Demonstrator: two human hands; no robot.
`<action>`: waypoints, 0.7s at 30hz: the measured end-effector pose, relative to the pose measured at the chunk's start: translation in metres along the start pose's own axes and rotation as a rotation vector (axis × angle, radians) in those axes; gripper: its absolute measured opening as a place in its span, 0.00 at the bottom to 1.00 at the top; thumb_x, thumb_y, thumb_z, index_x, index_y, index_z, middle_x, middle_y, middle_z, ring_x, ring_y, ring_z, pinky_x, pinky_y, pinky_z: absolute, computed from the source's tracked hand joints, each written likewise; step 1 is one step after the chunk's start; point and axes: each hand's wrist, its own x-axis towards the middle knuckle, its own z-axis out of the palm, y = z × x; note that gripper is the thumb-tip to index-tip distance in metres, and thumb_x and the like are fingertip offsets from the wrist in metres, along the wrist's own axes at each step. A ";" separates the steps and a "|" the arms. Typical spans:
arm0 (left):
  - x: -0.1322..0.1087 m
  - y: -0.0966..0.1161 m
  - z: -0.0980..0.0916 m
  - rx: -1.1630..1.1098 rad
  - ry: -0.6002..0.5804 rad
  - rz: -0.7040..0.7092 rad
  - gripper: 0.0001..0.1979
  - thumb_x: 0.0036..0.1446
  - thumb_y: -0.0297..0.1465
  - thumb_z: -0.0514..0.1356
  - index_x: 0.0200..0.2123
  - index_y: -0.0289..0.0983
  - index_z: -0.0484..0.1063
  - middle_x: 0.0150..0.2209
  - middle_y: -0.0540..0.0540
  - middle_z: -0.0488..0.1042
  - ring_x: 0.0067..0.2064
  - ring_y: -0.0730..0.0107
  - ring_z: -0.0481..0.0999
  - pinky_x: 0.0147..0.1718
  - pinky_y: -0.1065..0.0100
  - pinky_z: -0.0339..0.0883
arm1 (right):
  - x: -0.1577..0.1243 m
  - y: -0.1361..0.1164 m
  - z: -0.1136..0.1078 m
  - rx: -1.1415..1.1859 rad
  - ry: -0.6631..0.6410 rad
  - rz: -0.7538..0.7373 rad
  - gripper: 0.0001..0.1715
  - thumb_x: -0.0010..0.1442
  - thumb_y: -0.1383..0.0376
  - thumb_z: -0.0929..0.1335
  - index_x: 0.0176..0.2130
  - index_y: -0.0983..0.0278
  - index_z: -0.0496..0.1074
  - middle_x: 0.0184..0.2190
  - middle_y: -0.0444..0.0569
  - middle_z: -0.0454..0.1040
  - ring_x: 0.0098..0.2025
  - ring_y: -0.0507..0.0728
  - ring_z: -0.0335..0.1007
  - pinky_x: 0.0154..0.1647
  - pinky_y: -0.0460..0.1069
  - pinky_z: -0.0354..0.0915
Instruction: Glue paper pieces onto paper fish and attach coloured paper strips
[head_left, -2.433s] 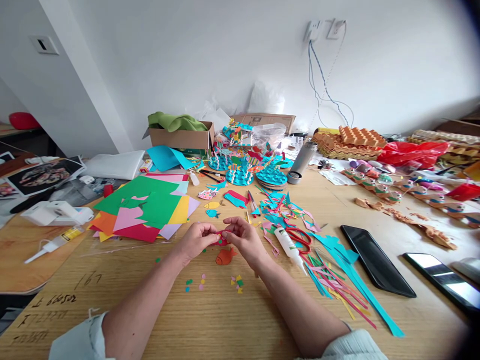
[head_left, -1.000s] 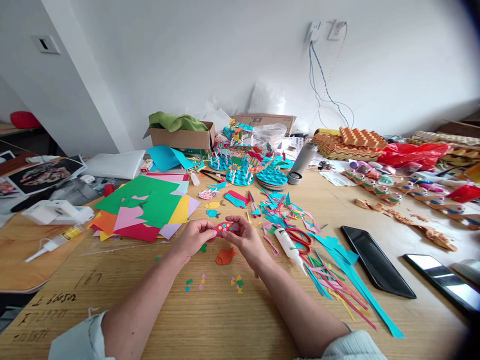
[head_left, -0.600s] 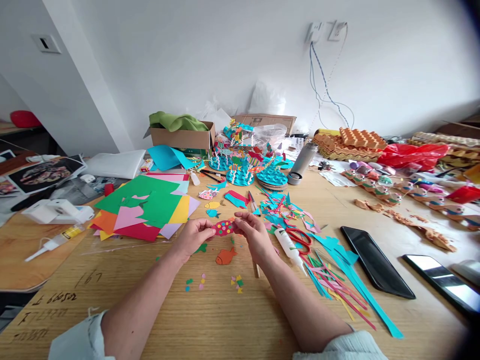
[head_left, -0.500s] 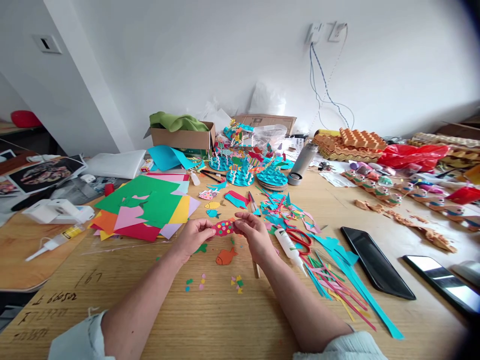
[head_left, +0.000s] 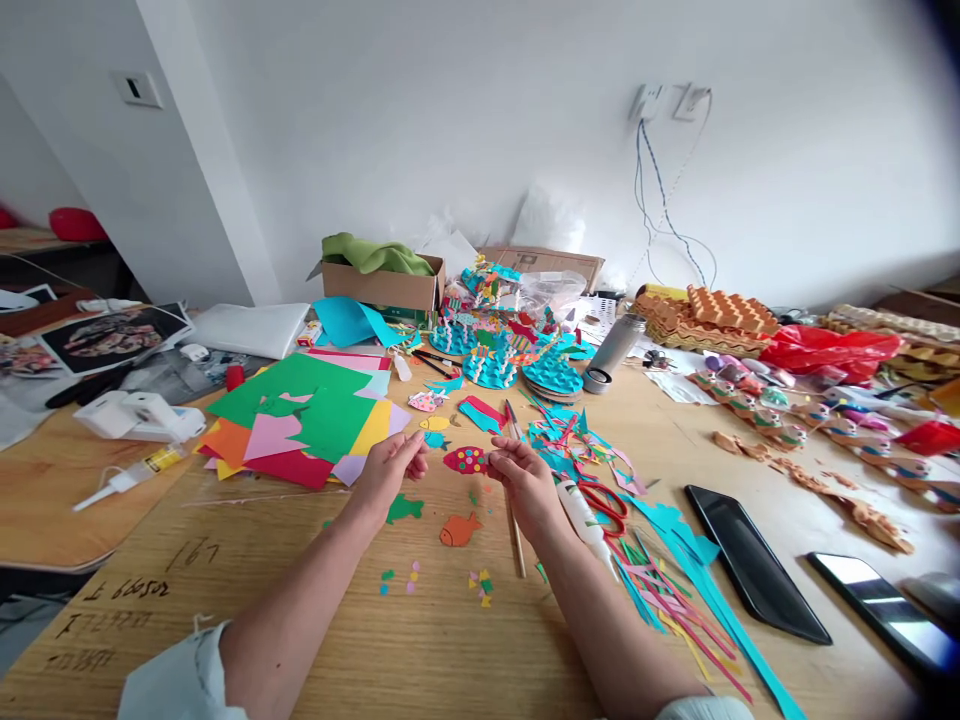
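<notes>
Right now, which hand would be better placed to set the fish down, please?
Probably right: the right hand holds the dotted fish; the left hand is open, apart from it.

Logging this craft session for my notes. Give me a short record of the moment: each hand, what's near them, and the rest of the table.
left hand: raised, nothing visible in it
right hand: fingertips hold a red paper fish with coloured dots
near hands: orange paper fish, green paper cutout, wooden stick, glue bottle
rest: stacked coloured paper sheets, red-handled scissors, cardboard box
</notes>
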 end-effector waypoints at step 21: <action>-0.003 -0.017 -0.006 0.748 0.188 0.487 0.10 0.62 0.38 0.54 0.34 0.41 0.71 0.26 0.47 0.74 0.27 0.66 0.72 0.31 0.67 0.61 | 0.117 -0.017 0.047 -0.134 0.052 0.023 0.21 0.34 0.63 0.78 0.30 0.63 0.72 0.23 0.44 0.75 0.24 0.52 0.70 0.27 0.49 0.67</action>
